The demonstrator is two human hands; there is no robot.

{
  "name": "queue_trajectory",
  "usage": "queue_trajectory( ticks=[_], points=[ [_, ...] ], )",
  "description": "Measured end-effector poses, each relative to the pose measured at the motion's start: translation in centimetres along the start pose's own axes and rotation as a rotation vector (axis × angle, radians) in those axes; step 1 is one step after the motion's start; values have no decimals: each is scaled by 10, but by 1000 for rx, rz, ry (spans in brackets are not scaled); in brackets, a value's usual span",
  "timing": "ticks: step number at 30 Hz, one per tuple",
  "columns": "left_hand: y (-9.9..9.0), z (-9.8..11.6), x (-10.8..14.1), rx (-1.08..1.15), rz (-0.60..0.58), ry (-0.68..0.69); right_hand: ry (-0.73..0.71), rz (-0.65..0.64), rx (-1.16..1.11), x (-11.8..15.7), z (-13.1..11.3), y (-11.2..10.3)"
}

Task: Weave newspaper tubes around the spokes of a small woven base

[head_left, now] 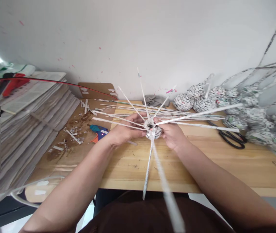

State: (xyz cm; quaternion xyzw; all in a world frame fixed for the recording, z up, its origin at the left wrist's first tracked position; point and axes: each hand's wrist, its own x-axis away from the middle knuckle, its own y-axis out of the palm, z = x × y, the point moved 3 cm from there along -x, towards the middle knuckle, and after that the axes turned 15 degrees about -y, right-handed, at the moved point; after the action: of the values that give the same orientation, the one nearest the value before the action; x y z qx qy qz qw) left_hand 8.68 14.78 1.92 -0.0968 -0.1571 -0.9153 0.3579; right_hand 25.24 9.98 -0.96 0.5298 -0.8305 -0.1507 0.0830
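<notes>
Between my two hands is a small woven paper ball (153, 133), with a round opening on top and several rolled paper strips (198, 113) spreading out from it in all directions. My left hand (126, 131) grips its left side, thumb in front and fingers behind. On the opposite side, my right hand (173, 132) closes around the ball, its fingers partly hidden by the strips. One strip points toward me and looks blurred. Behind the ball, a bundle of loose paper sticks (118, 108) lies across the wooden table (176, 168).
Tall stacks of folded newspaper (31, 129) stand at the left, with red-handled pliers (14, 84) on top. A blue glue gun (101, 132) and paper scraps (73, 137) lie beside my left hand. Black-handled scissors (233, 139) and several woven paper balls (205, 100) sit at the right.
</notes>
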Motion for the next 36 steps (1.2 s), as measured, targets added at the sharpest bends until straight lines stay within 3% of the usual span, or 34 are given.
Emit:
queue_trajectory(
  ticks=[2,5,8,15,18,22,27,36],
  points=[
    [1,2,1,9,-68,-15,40,-21,4,-5,-1,-4],
    [-1,-1,-2,93,-17,-56,69,-92,15,-7,-3,-5],
    [-4,-4,-4,180,34,-113,5,-161,53,-5,-6,-3],
    [1,-7,-6,208,-24,-130,-167,-271,219,2,-9,0],
    [2,-14,-11,185,100,-54,-237,-296,286,4,-8,2],
    [1,-19,-15,186,290,20,-204,-329,246,8,-7,7],
    [1,-20,-16,224,381,45,-166,-370,194,7,-9,11],
    [-2,-18,-14,162,262,-49,-211,-370,355,6,-7,3]
  ],
)
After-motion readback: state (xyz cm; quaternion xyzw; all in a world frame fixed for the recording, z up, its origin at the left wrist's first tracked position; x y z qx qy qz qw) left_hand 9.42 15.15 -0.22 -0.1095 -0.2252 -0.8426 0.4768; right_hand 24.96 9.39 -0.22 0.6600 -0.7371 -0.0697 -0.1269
